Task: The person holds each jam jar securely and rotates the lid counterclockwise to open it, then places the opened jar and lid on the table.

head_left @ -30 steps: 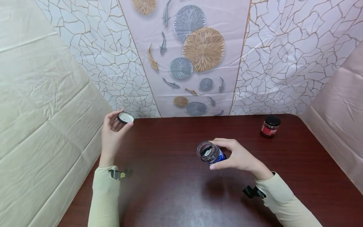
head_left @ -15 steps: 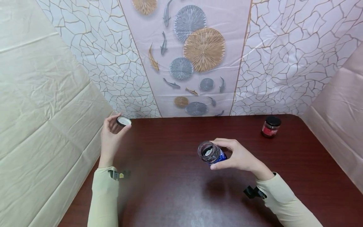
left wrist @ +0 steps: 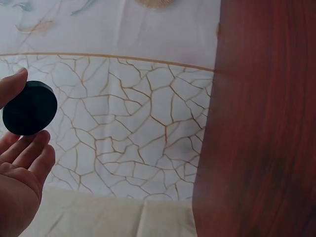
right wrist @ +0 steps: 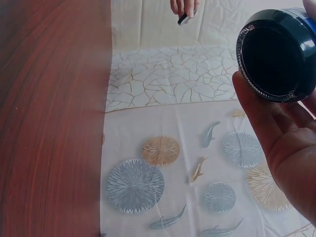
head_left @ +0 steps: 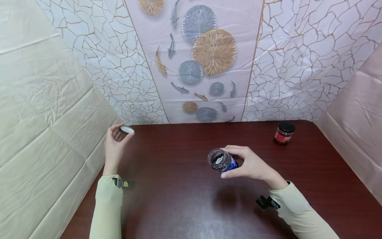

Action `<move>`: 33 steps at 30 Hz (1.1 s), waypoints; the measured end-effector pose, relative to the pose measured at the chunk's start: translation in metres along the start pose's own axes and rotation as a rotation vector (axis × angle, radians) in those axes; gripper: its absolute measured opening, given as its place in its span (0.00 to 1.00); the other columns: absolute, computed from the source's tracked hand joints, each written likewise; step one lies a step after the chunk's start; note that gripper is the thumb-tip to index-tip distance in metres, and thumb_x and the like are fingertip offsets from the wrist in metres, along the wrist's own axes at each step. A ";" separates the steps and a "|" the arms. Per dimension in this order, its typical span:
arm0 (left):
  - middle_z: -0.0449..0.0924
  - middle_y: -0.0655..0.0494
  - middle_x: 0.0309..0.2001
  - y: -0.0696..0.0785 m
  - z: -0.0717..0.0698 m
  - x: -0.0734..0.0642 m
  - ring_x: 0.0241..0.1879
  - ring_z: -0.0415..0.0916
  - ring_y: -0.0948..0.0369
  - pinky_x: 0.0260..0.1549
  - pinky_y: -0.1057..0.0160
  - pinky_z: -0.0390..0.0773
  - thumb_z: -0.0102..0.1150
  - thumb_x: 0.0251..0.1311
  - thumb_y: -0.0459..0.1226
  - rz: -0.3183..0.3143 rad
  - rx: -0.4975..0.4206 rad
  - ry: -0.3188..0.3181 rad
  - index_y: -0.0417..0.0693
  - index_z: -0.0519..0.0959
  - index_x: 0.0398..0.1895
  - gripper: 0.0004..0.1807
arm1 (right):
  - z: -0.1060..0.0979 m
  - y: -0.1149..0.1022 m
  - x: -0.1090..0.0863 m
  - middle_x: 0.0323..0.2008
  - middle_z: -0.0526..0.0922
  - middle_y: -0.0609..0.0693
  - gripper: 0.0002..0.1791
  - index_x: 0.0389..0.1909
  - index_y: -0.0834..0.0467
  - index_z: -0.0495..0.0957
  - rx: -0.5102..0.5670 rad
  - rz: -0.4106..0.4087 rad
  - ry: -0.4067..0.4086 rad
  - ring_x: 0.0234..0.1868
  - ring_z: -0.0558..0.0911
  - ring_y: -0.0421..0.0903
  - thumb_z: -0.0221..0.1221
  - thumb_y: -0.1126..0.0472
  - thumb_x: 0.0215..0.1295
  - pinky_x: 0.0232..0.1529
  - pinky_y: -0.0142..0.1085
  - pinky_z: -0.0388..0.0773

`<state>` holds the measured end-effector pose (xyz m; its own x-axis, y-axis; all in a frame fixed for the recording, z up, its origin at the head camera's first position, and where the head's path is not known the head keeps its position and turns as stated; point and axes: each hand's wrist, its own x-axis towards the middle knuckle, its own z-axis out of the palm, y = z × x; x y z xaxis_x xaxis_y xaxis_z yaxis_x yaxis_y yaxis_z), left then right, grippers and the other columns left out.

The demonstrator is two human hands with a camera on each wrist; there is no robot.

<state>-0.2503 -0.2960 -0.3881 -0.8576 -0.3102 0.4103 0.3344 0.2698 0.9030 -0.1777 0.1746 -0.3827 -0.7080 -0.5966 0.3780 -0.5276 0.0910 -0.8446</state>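
Observation:
My left hand (head_left: 114, 144) pinches a round black lid (head_left: 126, 129) between thumb and fingers at the far left of the table. The lid's pale inner face shows in the head view, its black top (left wrist: 30, 108) in the left wrist view. Right of the middle, my right hand (head_left: 249, 164) grips a glass jar (head_left: 222, 161) with a blue label. The jar is lidless and tilted, its mouth toward the left, with something whitish visible inside. In the right wrist view the jar's dark base (right wrist: 276, 61) faces the camera.
A second jar (head_left: 284, 133), with a black lid and a red label, stands at the back right of the dark red-brown table (head_left: 179, 199). Patterned cloth (head_left: 209, 93) hangs behind the table, and pale cloth (head_left: 53, 132) lines its left side.
My left hand has moved slightly left and down with the lid, which has tipped flatter. The right hand and its jar have stayed in place.

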 end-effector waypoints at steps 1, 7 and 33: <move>0.74 0.49 0.67 -0.002 0.000 0.000 0.67 0.70 0.57 0.66 0.57 0.69 0.74 0.56 0.33 -0.002 0.005 0.003 0.41 0.68 0.62 0.32 | 0.000 0.000 0.000 0.51 0.82 0.50 0.34 0.61 0.51 0.79 -0.001 -0.001 0.000 0.47 0.82 0.49 0.78 0.64 0.50 0.43 0.43 0.86; 0.74 0.47 0.66 -0.016 0.000 0.003 0.66 0.72 0.56 0.65 0.60 0.71 0.74 0.56 0.35 -0.026 0.028 -0.004 0.37 0.68 0.63 0.34 | 0.000 0.000 0.000 0.50 0.82 0.50 0.35 0.61 0.52 0.80 0.000 -0.007 0.002 0.47 0.82 0.49 0.78 0.64 0.49 0.45 0.41 0.85; 0.72 0.40 0.67 -0.067 -0.024 -0.004 0.69 0.67 0.48 0.68 0.49 0.65 0.74 0.57 0.46 -0.199 0.311 -0.041 0.41 0.65 0.67 0.40 | -0.004 0.000 -0.004 0.50 0.82 0.51 0.35 0.61 0.52 0.80 0.006 -0.009 0.015 0.47 0.82 0.48 0.78 0.65 0.49 0.43 0.42 0.86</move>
<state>-0.2603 -0.3354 -0.4472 -0.9110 -0.3494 0.2190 0.0298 0.4740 0.8800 -0.1762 0.1799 -0.3825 -0.7103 -0.5851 0.3914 -0.5311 0.0804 -0.8435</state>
